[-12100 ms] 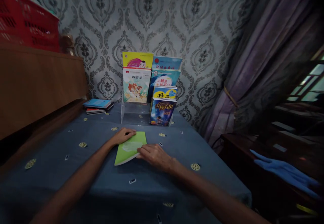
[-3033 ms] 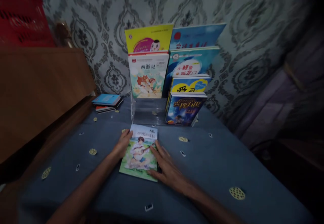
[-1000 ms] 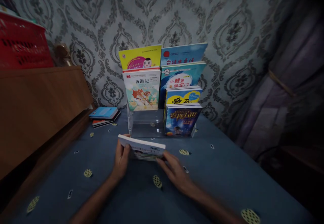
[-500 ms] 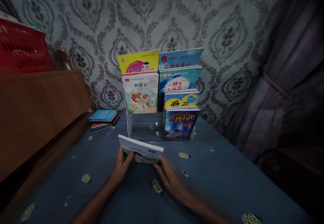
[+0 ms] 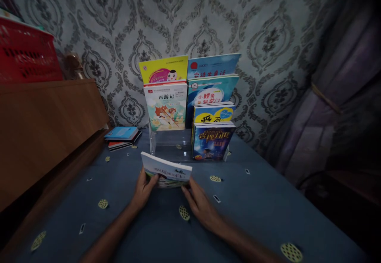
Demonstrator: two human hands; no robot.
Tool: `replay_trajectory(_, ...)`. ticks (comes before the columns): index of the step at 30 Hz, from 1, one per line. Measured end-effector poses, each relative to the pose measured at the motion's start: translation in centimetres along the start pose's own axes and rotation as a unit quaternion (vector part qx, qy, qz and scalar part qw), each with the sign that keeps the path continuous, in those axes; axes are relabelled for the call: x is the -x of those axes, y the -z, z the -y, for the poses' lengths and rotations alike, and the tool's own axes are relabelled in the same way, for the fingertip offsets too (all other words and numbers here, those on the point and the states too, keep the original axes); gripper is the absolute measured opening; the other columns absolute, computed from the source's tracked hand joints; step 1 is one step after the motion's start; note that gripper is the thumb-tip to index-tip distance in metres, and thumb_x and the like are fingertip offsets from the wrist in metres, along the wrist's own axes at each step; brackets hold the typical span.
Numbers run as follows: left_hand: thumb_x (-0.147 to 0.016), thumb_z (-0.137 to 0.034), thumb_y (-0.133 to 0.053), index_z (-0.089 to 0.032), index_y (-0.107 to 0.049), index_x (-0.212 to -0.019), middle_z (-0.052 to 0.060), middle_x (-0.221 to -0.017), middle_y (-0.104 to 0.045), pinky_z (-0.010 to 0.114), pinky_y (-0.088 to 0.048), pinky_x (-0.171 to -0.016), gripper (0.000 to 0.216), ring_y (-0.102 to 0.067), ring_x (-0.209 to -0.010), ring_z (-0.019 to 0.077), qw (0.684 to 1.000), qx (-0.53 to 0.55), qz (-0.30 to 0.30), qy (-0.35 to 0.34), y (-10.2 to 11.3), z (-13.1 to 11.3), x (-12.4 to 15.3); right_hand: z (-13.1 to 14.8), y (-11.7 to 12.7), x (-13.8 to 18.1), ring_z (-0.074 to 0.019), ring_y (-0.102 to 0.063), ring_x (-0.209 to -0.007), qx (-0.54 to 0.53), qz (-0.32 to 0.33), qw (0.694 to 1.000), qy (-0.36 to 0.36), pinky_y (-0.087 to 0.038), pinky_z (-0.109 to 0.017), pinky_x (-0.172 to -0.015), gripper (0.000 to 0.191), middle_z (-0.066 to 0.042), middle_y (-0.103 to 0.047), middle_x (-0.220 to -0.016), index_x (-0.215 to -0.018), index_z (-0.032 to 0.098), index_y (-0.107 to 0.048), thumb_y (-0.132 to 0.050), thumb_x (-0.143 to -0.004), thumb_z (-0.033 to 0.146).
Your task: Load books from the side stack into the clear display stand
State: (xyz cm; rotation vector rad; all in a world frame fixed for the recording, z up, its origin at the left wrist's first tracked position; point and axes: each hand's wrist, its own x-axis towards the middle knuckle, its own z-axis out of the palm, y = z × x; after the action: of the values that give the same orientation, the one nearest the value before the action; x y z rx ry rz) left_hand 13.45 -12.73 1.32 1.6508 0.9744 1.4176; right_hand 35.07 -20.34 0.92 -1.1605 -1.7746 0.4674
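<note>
I hold a thin book [image 5: 165,172] with a green illustrated cover above the blue tablecloth [image 5: 253,203], its far edge tilted up toward me. My left hand [image 5: 143,189] grips its left side and my right hand [image 5: 200,204] grips its lower right corner. Just beyond it stands a clear acrylic display rack [image 5: 166,146] against the wall. The rack's right tiers hold several children's books [image 5: 212,139]. Its left side holds two books [image 5: 165,105] at the back, and the front left slot shows only clear plastic.
A small stack of thin books [image 5: 122,136] lies on the cloth left of the rack. A wooden cabinet [image 5: 44,124] with a red crate [image 5: 26,52] on top runs along the left. Dark curtains [image 5: 336,96] hang at the right.
The book lay flat on the cloth under both hands three seconds ago; both hands have since lifted it and tilted it up, and it has drifted slightly toward the rack.
</note>
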Motion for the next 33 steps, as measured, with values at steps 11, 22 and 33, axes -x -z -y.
replay_trajectory(11, -0.093, -0.051, -0.057, -0.019, -0.059, -0.115, 0.009, -0.114, -0.070, 0.034, -0.050, -0.094, 0.039, -0.065, -0.106, 0.0226, 0.987, -0.086, 0.000, -0.134, -0.3, -5.6, -7.8, 0.8, 2.3, -8.6, -0.0256, -0.068, -0.102, -0.017, -0.108, 0.990, 0.085, -0.056, -0.043, -0.090, 0.037, -0.011, -0.070, -0.117, -0.134, 0.021, -0.050, -0.046, -0.097, 0.023)
replay_trajectory(22, -0.099, -0.046, -0.052, -0.019, -0.052, -0.103, 0.004, -0.091, -0.063, 0.030, -0.048, -0.080, 0.028, -0.062, -0.086, 0.0187, 0.957, -0.144, -0.122, -0.220, -1.9, -6.9, -14.3, -0.9, 2.7, -17.6, -0.0275, -0.060, -0.121, 0.003, -0.232, 0.962, 0.142, -0.049, -0.050, -0.105, 0.041, -0.014, -0.065, -0.128, -0.133, 0.020, -0.051, -0.043, -0.093, 0.018)
replay_trajectory(33, -0.100, -0.045, -0.046, -0.021, -0.048, -0.098, 0.003, -0.088, -0.060, 0.028, -0.044, -0.077, 0.025, -0.059, -0.084, 0.0187, 0.955, -0.195, -0.095, -0.203, -2.0, -5.2, -15.5, -3.4, 1.9, -18.2, -0.0273, -0.060, -0.122, 0.044, -0.204, 0.974, 0.090, -0.049, -0.048, -0.105, 0.050, -0.012, -0.064, -0.133, -0.141, 0.022, -0.045, -0.039, -0.092, 0.015)
